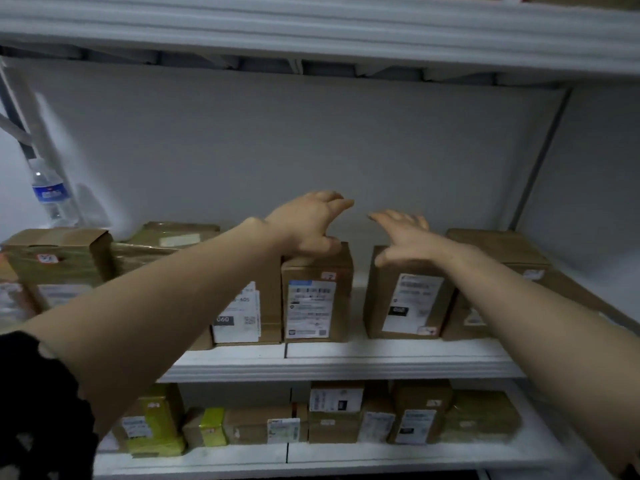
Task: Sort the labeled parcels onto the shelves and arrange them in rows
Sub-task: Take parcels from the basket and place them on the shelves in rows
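From where I stand, only the arms show. The left sleeve is black, with an uneven, scalloped hem and small pale gaps in the cloth, like lace or open knit, and it ends near the elbow. Below it the left forearm is uncovered down to the left hand. The right forearm is uncovered as well, down to the right hand. A dark sliver at its upper end may be cloth.
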{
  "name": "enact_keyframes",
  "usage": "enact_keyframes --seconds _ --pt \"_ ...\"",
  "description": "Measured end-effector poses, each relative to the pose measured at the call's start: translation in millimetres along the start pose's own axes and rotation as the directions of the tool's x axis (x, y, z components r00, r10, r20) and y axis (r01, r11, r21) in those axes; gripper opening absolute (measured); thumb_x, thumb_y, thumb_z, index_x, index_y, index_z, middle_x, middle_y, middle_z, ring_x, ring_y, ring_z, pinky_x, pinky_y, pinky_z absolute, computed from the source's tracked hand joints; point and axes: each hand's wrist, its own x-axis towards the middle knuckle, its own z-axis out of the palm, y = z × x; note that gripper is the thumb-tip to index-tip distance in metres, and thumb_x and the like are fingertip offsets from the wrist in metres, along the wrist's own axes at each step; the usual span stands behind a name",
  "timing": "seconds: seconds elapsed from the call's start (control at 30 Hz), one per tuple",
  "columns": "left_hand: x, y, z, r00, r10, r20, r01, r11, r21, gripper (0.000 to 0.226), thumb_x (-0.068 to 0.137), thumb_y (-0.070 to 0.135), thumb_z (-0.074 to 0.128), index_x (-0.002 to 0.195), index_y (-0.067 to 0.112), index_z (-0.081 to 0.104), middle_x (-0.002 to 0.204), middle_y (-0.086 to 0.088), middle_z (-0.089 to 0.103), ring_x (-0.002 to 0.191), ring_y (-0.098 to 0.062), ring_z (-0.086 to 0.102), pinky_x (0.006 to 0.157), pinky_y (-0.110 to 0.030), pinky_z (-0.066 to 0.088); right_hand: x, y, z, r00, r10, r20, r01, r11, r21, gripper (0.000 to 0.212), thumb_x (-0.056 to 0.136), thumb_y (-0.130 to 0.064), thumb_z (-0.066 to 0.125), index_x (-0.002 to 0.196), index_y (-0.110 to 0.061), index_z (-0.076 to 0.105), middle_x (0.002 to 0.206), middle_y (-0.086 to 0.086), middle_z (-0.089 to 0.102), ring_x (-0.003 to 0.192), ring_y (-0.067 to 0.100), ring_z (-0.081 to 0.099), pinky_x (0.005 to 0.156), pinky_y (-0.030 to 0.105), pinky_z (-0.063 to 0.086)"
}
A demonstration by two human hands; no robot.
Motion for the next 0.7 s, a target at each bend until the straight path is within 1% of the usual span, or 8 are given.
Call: enact_keyframes --seconds 0.1,0.17,0.27,0.33,0.4,0.47,0.57,0.7 --pt "28.3 35.7 17.3 0.994 0.051 0.100 -0.050 0.999 -0.016 0.081 0.088 0.038 0.060 0.152 0.017 0.016 0.156 -0.009 0.023 0.139 -0.026 0.028 0.109 -0.033 0.029 -13.3 49.2 -16.3 0.992 0.099 -0.077 -0.100 0.995 -0.017 0.083 0.080 -0.011 0.062 0.150 -0.020 0.019 0.157 0.007 0.019 0.144 0.026 0.015 0.118 0.047 0.008" --pt "46.4 53.8 29.7 0.983 0.049 0.179 -0.044 0.998 -0.033 0.083 0.087 0.042 0.062 0.152 0.017 0.017 0.155 -0.009 0.025 0.137 -0.027 0.033 0.108 -0.035 0.033 -22.9 79.5 -23.3 0.986 0.160 -0.053 -0.165 0.981 -0.105 0.086 0.079 -0.009 0.060 0.151 -0.019 0.015 0.158 0.007 0.017 0.145 0.025 0.015 0.118 0.046 0.009" --pt "70.3 71.9 45.3 0.961 0.024 0.277 -0.014 0.999 -0.035 0.086 0.084 0.048 0.065 0.152 0.020 0.019 0.153 -0.009 0.029 0.136 -0.029 0.034 0.109 -0.038 0.034 -36.1 119.2 -20.3 0.971 0.230 0.061 -0.210 0.948 -0.238 0.104 0.078 -0.026 0.072 0.153 -0.017 0.001 0.160 0.006 0.003 0.147 0.023 0.006 0.117 0.045 0.006" --pt "83.2 79.7 53.3 0.943 0.013 0.334 -0.001 0.999 -0.035 0.084 0.083 0.050 0.066 0.149 0.021 0.023 0.148 -0.009 0.035 0.132 -0.029 0.037 0.108 -0.040 0.034 -39.8 141.0 -10.4 0.958 0.261 0.120 -0.222 0.938 -0.267 0.122 0.069 -0.037 0.080 0.152 -0.019 -0.007 0.160 0.005 -0.004 0.147 0.023 -0.001 0.116 0.048 0.003" --pt "94.1 85.3 59.3 0.931 0.014 0.364 -0.005 1.000 -0.025 0.083 0.082 0.051 0.066 0.148 0.022 0.025 0.143 -0.008 0.041 0.129 -0.029 0.040 0.109 -0.042 0.033 -38.0 158.4 -0.3 0.952 0.271 0.146 -0.223 0.934 -0.280 0.132 0.062 -0.041 0.084 0.151 -0.022 -0.012 0.160 0.006 -0.006 0.147 0.025 -0.004 0.116 0.049 0.001" --pt "102.4 88.9 63.4 0.925 0.013 0.381 -0.011 1.000 -0.007 0.081 0.083 0.050 0.065 0.148 0.022 0.024 0.142 -0.006 0.043 0.130 -0.028 0.040 0.114 -0.044 0.026 -33.6 170.1 6.1 0.951 0.271 0.152 -0.223 0.936 -0.273 0.137 0.060 -0.043 0.085 0.150 -0.024 -0.016 0.160 0.005 -0.010 0.146 0.026 -0.008 0.116 0.050 -0.001" --pt "108.5 91.6 64.7 0.921 0.015 0.389 -0.019 1.000 0.007 0.076 0.088 0.045 0.062 0.149 0.021 0.024 0.143 -0.003 0.044 0.132 -0.024 0.040 0.117 -0.044 0.014 -26.2 180.9 10.7 0.961 0.241 0.136 -0.211 0.956 -0.204 0.134 0.060 -0.045 0.085 0.150 -0.032 -0.013 0.160 0.004 -0.010 0.147 0.026 -0.008 0.115 0.054 0.001" --pt "107.2 89.6 62.7 0.923 0.010 0.386 -0.012 1.000 0.003 0.075 0.091 0.038 0.060 0.151 0.022 0.020 0.146 -0.003 0.042 0.133 -0.024 0.040 0.112 -0.039 0.024 -20.1 182.3 17.1 0.980 0.167 0.104 -0.151 0.977 -0.150 0.108 0.073 -0.048 0.075 0.149 -0.043 -0.002 0.160 0.002 -0.001 0.146 0.026 0.000 0.115 0.057 0.012"
